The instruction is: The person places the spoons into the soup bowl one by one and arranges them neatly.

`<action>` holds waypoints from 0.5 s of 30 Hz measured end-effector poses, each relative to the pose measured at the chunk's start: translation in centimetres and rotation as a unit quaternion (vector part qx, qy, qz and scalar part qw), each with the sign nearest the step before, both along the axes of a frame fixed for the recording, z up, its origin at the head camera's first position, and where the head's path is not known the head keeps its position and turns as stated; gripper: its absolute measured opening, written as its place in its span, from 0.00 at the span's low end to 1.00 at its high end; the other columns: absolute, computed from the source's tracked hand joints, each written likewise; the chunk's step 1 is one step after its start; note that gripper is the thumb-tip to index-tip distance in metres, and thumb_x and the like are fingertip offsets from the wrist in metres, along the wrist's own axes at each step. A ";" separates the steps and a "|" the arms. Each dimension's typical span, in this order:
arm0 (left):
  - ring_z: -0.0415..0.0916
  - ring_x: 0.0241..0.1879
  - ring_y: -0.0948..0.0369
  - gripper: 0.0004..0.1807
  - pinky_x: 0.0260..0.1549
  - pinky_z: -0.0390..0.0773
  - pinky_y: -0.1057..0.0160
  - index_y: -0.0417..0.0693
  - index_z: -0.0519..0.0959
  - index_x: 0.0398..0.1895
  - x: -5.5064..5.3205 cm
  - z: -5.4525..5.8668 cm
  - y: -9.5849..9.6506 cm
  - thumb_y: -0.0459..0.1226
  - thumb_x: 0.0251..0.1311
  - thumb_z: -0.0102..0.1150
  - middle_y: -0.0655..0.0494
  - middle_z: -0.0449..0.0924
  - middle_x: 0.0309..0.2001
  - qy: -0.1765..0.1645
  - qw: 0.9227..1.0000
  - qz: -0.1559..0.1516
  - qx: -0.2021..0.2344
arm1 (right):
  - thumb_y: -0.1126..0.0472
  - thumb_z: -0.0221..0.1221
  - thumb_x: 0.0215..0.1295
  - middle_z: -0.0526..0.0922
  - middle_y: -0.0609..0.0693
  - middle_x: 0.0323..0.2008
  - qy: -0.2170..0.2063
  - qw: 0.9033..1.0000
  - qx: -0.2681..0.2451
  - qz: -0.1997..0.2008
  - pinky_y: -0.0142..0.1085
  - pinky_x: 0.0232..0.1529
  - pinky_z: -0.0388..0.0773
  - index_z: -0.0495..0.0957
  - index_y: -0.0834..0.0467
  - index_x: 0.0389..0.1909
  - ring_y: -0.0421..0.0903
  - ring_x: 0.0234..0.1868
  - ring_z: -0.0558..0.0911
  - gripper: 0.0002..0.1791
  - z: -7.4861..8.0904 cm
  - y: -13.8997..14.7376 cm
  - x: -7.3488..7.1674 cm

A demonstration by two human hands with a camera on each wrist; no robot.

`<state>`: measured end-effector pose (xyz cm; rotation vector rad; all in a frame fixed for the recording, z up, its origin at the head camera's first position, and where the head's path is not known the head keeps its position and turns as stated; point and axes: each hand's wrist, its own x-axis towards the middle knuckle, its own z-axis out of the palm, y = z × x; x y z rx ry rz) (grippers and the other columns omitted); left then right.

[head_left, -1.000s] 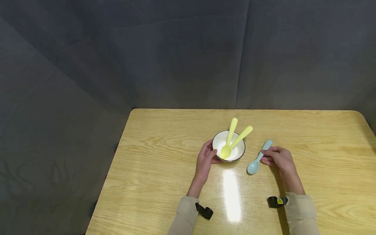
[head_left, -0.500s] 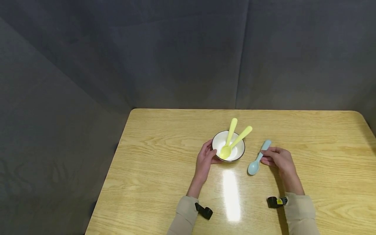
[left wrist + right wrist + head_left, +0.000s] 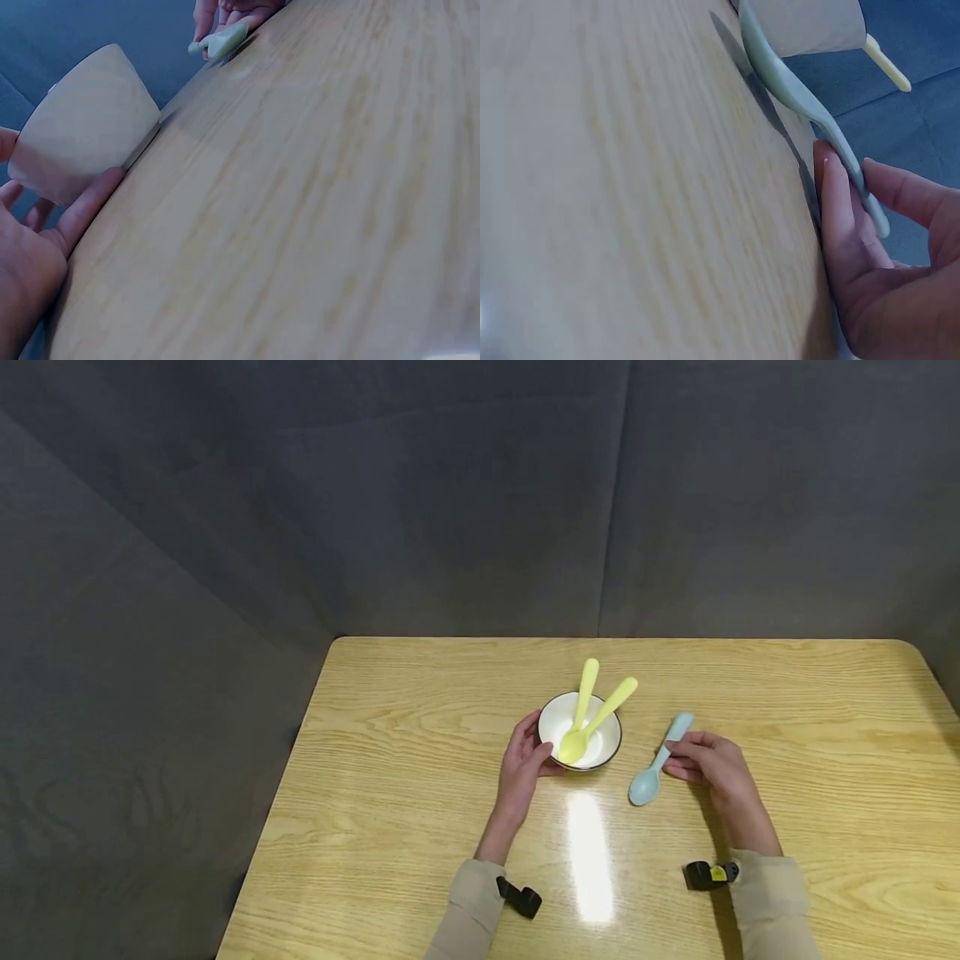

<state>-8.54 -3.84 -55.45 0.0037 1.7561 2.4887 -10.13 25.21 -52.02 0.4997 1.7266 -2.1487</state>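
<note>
A white bowl (image 3: 551, 727) with a dark rim stands on the table at the head view's centre right. My left hand (image 3: 520, 768) grips its left side, thumb at the rim and fingers against the outer wall. Two yellow spoons lie in the bowl, the left spoon (image 3: 587, 687) and the right spoon (image 3: 617, 700), handles sticking out past the far rim. To the right of the bowl, my right hand (image 3: 716, 766) pinches a light blue spoon (image 3: 645, 787) by the handle between thumb and fingers. In the right wrist view, that spoon (image 3: 787, 86) hangs slightly above the tabletop, casting a shadow.
The wooden table (image 3: 390, 793) has rounded far corners, with a dark grey curtain (image 3: 465, 510) behind and at the left. A bright light reflection lies between the forearms. Each sleeve carries a small black wrist camera, such as the left camera (image 3: 527, 902).
</note>
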 end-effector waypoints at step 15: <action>0.67 0.70 0.47 0.36 0.42 0.88 0.62 0.47 0.53 0.83 0.1 0.3 0.1 0.31 0.73 0.48 0.48 0.52 0.81 0.002 0.999 -0.016 -0.028 | 0.77 0.58 0.71 0.90 0.55 0.31 0.102 0.989 -0.095 -0.045 0.32 0.34 0.89 0.75 0.62 0.41 0.44 0.29 0.90 0.07 3.7 0.4 0.7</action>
